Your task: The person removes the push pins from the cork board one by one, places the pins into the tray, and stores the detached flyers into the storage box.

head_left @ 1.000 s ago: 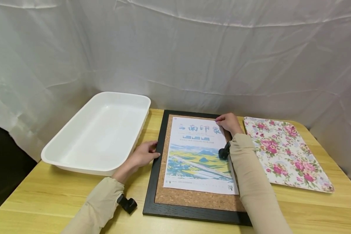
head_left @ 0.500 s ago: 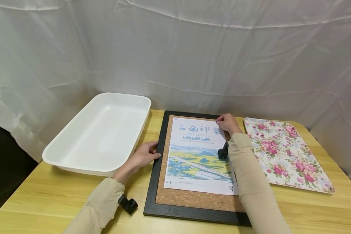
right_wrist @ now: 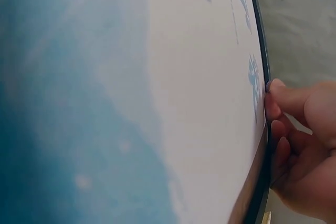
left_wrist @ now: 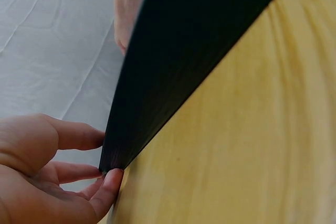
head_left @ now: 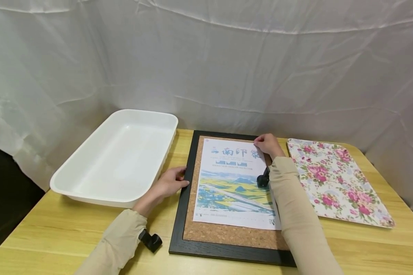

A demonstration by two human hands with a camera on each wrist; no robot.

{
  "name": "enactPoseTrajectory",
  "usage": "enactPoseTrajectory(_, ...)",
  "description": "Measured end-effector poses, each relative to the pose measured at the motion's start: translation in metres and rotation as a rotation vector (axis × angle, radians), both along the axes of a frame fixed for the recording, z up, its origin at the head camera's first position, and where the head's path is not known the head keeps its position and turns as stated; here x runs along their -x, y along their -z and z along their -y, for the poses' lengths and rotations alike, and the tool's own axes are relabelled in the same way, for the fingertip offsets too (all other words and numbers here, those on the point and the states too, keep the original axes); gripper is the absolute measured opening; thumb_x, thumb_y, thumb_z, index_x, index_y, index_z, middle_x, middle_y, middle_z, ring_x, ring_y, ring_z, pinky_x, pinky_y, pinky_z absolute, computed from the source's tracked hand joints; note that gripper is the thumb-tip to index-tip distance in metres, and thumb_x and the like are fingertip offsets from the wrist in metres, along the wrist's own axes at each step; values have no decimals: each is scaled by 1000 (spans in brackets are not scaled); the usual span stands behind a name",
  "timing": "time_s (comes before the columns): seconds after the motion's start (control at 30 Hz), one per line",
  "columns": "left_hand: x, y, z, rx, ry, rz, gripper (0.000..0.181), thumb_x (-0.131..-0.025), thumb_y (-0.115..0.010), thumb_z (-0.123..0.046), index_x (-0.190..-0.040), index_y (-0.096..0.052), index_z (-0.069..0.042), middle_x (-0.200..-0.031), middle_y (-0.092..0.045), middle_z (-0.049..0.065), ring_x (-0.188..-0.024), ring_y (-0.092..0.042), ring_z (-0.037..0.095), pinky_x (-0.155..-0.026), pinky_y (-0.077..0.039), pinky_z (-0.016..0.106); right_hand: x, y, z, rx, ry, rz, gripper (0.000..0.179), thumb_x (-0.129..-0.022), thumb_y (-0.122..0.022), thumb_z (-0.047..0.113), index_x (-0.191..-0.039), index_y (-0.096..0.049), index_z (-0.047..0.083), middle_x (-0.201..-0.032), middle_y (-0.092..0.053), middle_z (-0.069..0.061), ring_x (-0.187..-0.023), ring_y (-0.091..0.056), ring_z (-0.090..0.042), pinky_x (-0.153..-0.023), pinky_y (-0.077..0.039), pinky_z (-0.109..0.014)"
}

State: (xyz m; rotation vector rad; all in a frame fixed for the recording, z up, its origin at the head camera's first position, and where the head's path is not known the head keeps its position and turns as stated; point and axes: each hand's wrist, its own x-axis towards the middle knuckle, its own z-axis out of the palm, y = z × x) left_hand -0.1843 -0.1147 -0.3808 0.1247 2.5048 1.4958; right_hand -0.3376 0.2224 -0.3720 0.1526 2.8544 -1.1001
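Right hand (head_left: pixel 270 145) pinches poster (head_left: pixel 234 183) corner; left hand (head_left: pixel 168 181) touches frame (head_left: pixel 181 214) (black).

The head view shifts very slightly from 1 second ago, so the framed corkboard (head_left: pixel 227 233) and the paper (head_left: pixel 223 194) sit a touch lower in it. The right sleeve's cuff (head_left: pixel 283 166) edges slightly left, away from the flowered board (head_left: pixel 337 179).
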Motion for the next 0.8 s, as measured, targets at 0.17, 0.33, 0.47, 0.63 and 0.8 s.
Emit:
enactPoseTrajectory(0.17, 0, 0, 0, 0, 3, -6, 54, -92, -60, -1, -143, -42, 4, -116, -59, 17, -101, -54, 27, -77, -45, 36, -2, 1, -3, 65, 8, -17, 24, -98, -56, 16, -111, -64, -2, -112, -55, -19, -102, -48, -34, -93, -42, -46)
enactPoseTrajectory(0.33, -2, -1, 1, 0, 11, -6, 54, -92, -60, -1, -143, -41, 6, -114, -59, 17, -99, -54, 27, -75, -45, 35, -7, 1, -5, 147, 15, -23, 26, -99, -55, 18, -113, -65, -1, -118, -55, -19, -102, -48, -33, -89, -42, -44)
enactPoseTrajectory(0.47, -3, 0, 0, -1, 9, 5, 56, -92, -60, -2, -144, -40, 6, -113, -59, 16, -98, -54, 27, -74, -44, 34, -10, 1, -8, 234, 8, -28, 27, -98, -55, 16, -115, -64, -2, -122, -55, -20, -100, -46, -30, -82, -40, -39)
enactPoseTrajectory(0.63, -2, 2, 0, -5, 9, 14, 58, -92, -60, -3, -145, -38, 5, -115, -59, 16, -100, -54, 27, -75, -44, 34, -14, -3, -13, 265, -30, -34, 30, -98, -56, 17, -118, -64, -4, -123, -55, -21, -101, -49, -30, -84, -41, -38)
enactPoseTrajectory(0.8, -1, 1, 0, -6, 4, 13, 58, -93, -60, -3, -146, -37, 4, -119, -58, 17, -102, -54, 27, -76, -44, 35, -17, -12, -20, 273, -45, -21, 30, -99, -56, 17, -120, -64, -4, -117, -57, -20, -94, -52, -30, -80, -44, -39)
